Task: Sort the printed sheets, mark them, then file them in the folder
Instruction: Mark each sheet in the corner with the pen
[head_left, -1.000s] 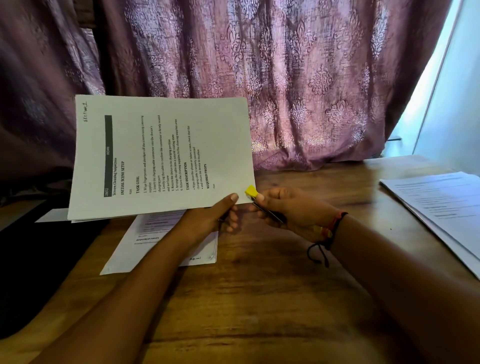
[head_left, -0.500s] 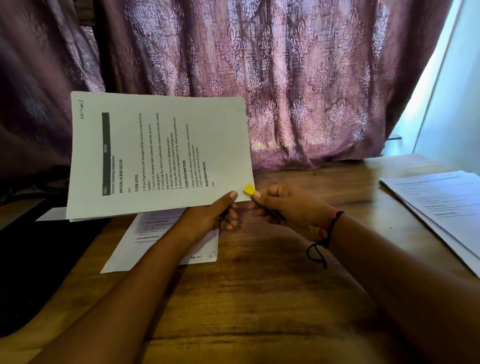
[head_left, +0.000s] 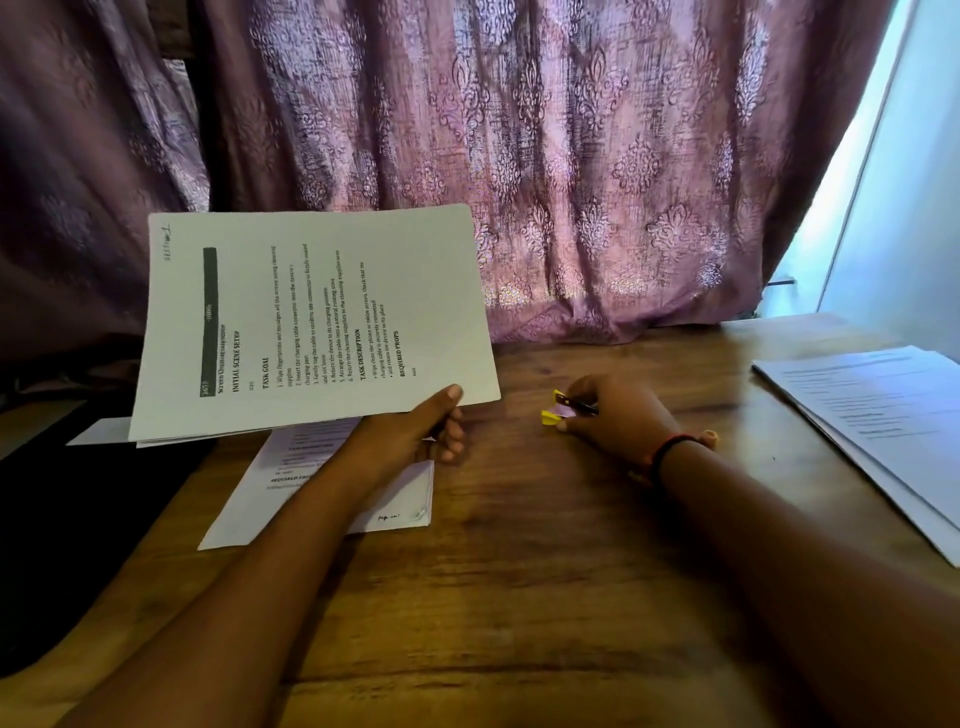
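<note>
Wood fills my near view: the table (head_left: 519, 597), brown planks with dark streaky grain, both forearms crossing it from 7 and 5 o'clock. My left hand (head_left: 415, 431), just left of centre, pinches a bundle of sheets (head_left: 311, 322) by its near right corner, thumb flat on top and fingers curled underneath. The bundle is lifted off the table and tilted toward me. It is thin white rectangular paper with black print turned sideways, a dark bar near the left edge and a handwritten mark in the far left corner. Edges of more pages peek out under the top one.

Beneath that hand a second set (head_left: 322, 499) lies flat on the wood at 8 o'clock, its near right corner slightly curled. At 9 o'clock sits a flat black surface (head_left: 62, 519); I cannot tell what it is.

My right hand (head_left: 613, 415), just right of centre and apart from the bundle, is curled, knuckles up, around a slim dark pen (head_left: 579, 407) and a small yellow piece (head_left: 550, 417) whose shape is lost in blur. A black and red cord band (head_left: 670, 452) circles that wrist.

At 3 o'clock a stack (head_left: 872, 426) of printed pages lies flat, edges fanned. Farthest, from 10 to 1 o'clock, hangs a mauve curtain (head_left: 519, 156) woven with raised damask medallions, its folds meeting the table's far edge.
</note>
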